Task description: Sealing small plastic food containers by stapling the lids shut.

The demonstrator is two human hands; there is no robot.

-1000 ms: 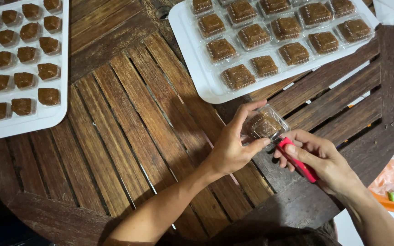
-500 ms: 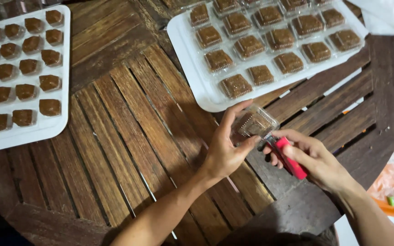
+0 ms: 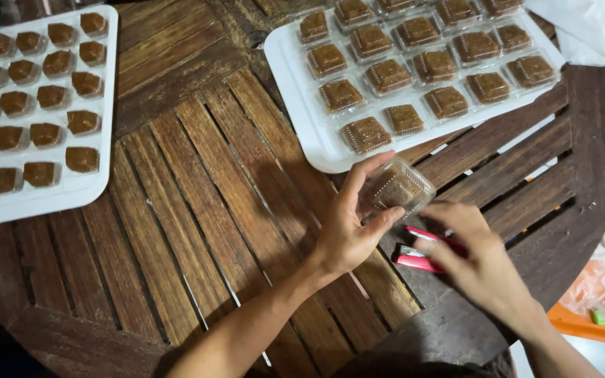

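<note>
Left hand [image 3: 344,234] fingers pinched, forearm angled up; right hand [image 3: 481,262] apparently curled, palm down.

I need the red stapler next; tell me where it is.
In the head view, the red stapler is right of centre, gripped in the right hand, just below the clear box pinched by the left hand.

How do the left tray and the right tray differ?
The left tray holds bare brown sweets in loose rows; the right tray holds brown sweets sealed in clear square boxes. The left tray lies square to the view, partly cut off; the right tray sits at an angle. Both are white and lie on the wooden table.
</note>
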